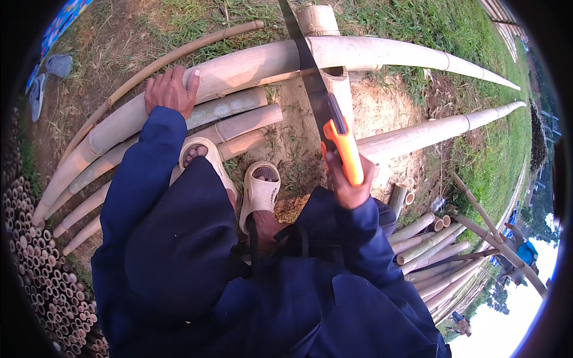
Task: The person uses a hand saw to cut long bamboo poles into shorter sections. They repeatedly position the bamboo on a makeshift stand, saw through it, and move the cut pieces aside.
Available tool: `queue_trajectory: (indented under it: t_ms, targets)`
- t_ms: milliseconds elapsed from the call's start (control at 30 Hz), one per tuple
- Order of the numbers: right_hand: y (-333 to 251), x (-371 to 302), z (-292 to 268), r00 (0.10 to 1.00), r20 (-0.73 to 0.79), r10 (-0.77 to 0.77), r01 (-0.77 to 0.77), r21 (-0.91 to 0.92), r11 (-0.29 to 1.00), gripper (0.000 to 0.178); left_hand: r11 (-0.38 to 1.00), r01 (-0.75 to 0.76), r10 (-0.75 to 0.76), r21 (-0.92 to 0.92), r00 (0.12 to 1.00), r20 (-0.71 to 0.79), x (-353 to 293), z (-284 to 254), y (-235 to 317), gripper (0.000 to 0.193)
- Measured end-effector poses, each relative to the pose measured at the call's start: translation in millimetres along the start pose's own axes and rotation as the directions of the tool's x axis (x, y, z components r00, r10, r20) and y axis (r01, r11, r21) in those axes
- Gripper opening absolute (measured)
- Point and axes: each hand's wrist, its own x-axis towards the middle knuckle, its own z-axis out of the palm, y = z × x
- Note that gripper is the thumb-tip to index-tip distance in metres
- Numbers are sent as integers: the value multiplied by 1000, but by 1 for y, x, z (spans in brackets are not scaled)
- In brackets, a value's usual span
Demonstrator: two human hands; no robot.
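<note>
A long, pale bamboo pole [250,64] lies across in front of me, resting on a shorter bamboo piece [318,21] set crosswise under it. My left hand [173,90] lies over the pole on the left, its fingers spread across the top. In my right hand [352,179] is a hand saw [308,71], gripped by its orange and black handle. The dark blade runs up and away over the pole, crossing it just above the support piece. Whether the teeth have entered the bamboo, I cannot tell.
Cut bamboo lengths [248,122] lie beside my sandals [261,191]. Another long pole [441,128] stretches right. Stacked bamboo [48,268] shows its round ends at lower left; more pieces [427,244] are piled at lower right. Loose shoes [58,65] sit at far left.
</note>
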Motion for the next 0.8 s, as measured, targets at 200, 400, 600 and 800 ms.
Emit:
queue_trajectory:
  t_ms: [200, 400, 600, 800]
  targets:
    - [5, 3, 15, 996, 41, -74, 73, 31, 997, 16, 1000, 2, -4, 25, 999, 55, -2, -3, -14, 47]
    - [8, -138, -46, 998, 53, -40, 46, -126, 991, 40, 1000, 24, -25, 18, 999, 26, -5, -2, -9, 45]
    - [47, 12, 35, 978, -30, -209, 209, 7, 978, 12, 1000, -24, 24, 18, 999, -34, 2, 4, -9, 45]
    - [54, -102, 3, 999, -34, -30, 32, 78, 996, 24, 1000, 17, -17, 5, 1000, 20, -10, -5, -16, 44]
